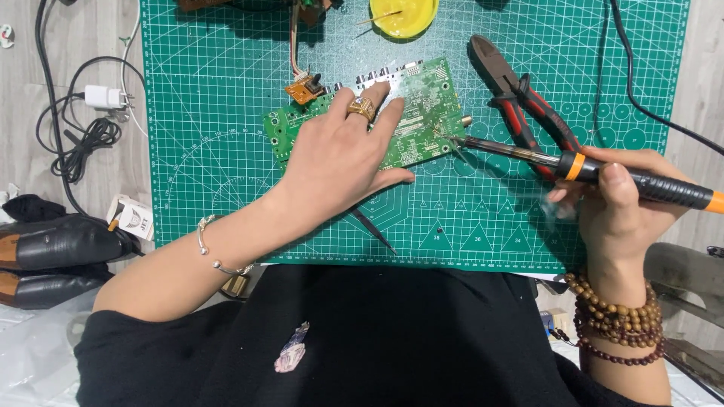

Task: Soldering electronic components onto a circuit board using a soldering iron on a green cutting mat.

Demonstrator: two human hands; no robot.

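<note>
A green circuit board [422,102] lies on the green cutting mat [226,113]. My left hand [339,154], with a gold ring, presses flat on the board and holds thin tweezers whose dark tip [377,232] pokes out below the palm. My right hand [615,196] grips a black and orange soldering iron [648,185]. Its metal tip [456,140] touches the board's right edge. A small orange board [305,90] on wires sits at the big board's upper left corner.
Red-handled cutting pliers [520,94] lie on the mat right of the board, under the iron. A yellow dish [403,16] sits at the mat's top. Black cables and a white charger [102,96] lie left of the mat. A black cord [641,105] runs along the right.
</note>
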